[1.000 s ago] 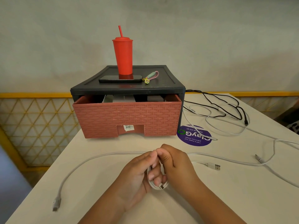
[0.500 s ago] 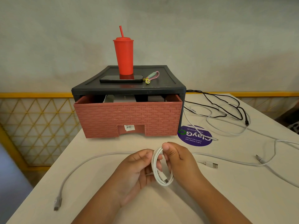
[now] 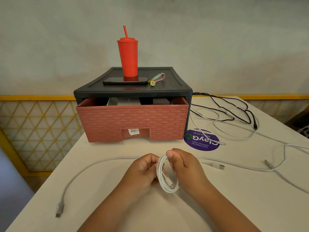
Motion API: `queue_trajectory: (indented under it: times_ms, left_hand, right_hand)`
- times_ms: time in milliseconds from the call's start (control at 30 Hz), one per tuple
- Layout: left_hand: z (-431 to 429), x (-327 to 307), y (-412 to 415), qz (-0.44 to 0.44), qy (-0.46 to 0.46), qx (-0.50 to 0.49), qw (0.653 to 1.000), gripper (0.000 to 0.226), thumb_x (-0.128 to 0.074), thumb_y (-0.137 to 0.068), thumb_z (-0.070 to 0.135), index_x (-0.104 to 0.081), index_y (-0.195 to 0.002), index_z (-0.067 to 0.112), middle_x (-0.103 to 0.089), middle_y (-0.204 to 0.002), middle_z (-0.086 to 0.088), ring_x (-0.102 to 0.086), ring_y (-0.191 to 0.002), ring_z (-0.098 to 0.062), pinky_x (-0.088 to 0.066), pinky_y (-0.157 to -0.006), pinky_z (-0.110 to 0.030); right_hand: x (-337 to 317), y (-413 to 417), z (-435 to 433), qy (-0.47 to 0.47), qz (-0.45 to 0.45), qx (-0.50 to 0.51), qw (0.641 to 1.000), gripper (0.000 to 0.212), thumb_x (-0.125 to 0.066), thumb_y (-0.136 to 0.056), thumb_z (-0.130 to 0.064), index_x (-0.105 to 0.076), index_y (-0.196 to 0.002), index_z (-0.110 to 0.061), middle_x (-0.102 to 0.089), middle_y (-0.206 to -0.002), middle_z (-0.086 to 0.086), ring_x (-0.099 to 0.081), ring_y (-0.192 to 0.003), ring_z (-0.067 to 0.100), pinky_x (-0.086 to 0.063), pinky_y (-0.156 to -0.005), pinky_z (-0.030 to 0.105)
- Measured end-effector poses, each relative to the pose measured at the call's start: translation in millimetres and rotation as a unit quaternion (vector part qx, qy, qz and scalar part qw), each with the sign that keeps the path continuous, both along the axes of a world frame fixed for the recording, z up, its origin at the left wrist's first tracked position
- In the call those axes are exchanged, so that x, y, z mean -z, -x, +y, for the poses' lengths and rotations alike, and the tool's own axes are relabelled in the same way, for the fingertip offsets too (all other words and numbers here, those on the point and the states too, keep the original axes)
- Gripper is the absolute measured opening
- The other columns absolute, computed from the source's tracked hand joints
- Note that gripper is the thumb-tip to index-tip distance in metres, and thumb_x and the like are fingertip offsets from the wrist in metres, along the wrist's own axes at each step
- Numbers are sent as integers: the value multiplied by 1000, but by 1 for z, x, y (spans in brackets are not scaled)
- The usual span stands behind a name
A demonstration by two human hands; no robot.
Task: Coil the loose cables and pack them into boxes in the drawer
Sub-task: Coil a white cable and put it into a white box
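A white cable (image 3: 164, 180) is wound into a small coil in front of me, its plug end lying inside the loop. My right hand (image 3: 182, 166) pinches the top of the coil between thumb and fingers. My left hand (image 3: 142, 171) has its fingers curled around the coil's left side. The cable's free end with a USB plug (image 3: 219, 166) trails right on the table. The pink drawer (image 3: 132, 123) of the black cabinet (image 3: 133, 91) stands slightly pulled out, with boxes (image 3: 128, 102) just visible inside.
A grey cable (image 3: 80, 174) curves across the table to my left. More white cables (image 3: 284, 164) and a black cable (image 3: 234, 111) lie loose at the right. A red tumbler (image 3: 127, 56), a phone (image 3: 125, 80) and a keychain (image 3: 156, 78) sit on the cabinet. A purple sticker (image 3: 202, 139) marks the table.
The coil has grown from a tight bunch hidden in my fingers to an open loop held up between both hands. The USB plug end has been drawn a little closer.
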State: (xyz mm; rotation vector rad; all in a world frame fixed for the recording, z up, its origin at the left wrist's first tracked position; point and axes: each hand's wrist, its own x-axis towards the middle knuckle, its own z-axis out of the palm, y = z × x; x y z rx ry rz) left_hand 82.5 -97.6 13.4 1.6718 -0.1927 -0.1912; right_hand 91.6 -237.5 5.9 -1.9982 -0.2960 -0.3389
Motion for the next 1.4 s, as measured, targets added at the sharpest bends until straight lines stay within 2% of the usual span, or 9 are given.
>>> queue_trajectory:
  times_ms: [167, 300, 500, 667, 767, 967, 1100, 1200, 1400]
  left_hand:
    - [1, -7, 5, 59, 100, 22, 993, 19, -45, -91, -5, -59, -83, 3, -64, -63, -6, -57, -45, -9, -42, -41, -14]
    - [1, -7, 3, 110, 173, 54, 977, 16, -50, -82, -3, -63, -87, 5, -65, -64, -11, -59, -52, -17, -53, -56, -26]
    - [3, -6, 1, 145, 221, 94, 960, 33, -44, -74, 20, -66, -96, 8, -63, -66, -16, -60, -56, -21, -51, -60, -31]
    - [2, -4, 1, 118, 162, 93, 975, 28, -62, -71, 26, -68, -95, 13, -66, -70, -9, -61, -62, -16, -48, -68, -29]
    - [0, 0, 2, 81, 85, 87, 989, 29, -57, -68, 27, -66, -94, 17, -66, -67, -1, -62, -63, -10, -47, -67, -23]
    - [-1, 2, 0, 89, 72, 76, 991, 26, -57, -65, 18, -63, -89, 12, -62, -58, -2, -60, -54, -9, -48, -56, -19]
    - [-2, 4, 0, 75, 49, 73, 993, 7, -57, -86, 7, -61, -86, 12, -61, -56, -2, -56, -51, -8, -45, -53, -19]
    - [-2, 4, 1, 62, 30, 74, 995, 22, -43, -95, 3, -59, -83, 13, -61, -56, -1, -55, -51, -7, -43, -55, -19]
    - [-2, 1, 3, 69, 45, 77, 994, 22, -43, -95, 4, -60, -84, 13, -61, -56, -2, -55, -51, -7, -44, -53, -18]
  right_hand:
    - [1, 0, 0, 23, -22, 16, 999, 41, -40, -90, -53, -40, -56, -29, -53, -55, -24, -47, -56, 0, -33, -52, 15]
    - [2, 0, 0, 10, -36, 23, 999, 38, -39, -88, -52, -41, -55, -33, -52, -54, -23, -47, -55, -1, -33, -52, 15]
    - [5, -2, -1, 7, -44, 29, 999, 36, -39, -87, -52, -46, -57, -35, -54, -57, -21, -48, -58, 2, -33, -53, 17]
    - [5, -3, -4, 8, -32, 35, 999, 31, -40, -86, -46, -52, -59, -36, -60, -63, -26, -54, -66, 2, -37, -59, 15]
    - [7, -4, -5, 30, -28, 33, 999, 38, -47, -95, -33, -44, -57, -29, -55, -55, -24, -48, -58, 4, -33, -53, 18]
    - [9, -3, -3, 61, -18, 26, 998, 38, -48, -94, -30, -44, -57, -22, -53, -54, -22, -47, -57, 3, -32, -52, 18]
    - [11, -3, -3, 79, -19, 27, 996, 38, -48, -94, -34, -48, -62, -14, -52, -56, -3, -49, -58, 12, -38, -58, 31]
    - [10, -2, -2, 103, -21, 31, 994, 38, -47, -94, -36, -41, -59, -21, -46, -54, -4, -46, -59, 16, -36, -57, 32]
    - [11, -3, -3, 69, -20, 29, 997, 39, -48, -94, -36, -49, -64, -11, -59, -64, 7, -54, -65, 25, -42, -63, 40]
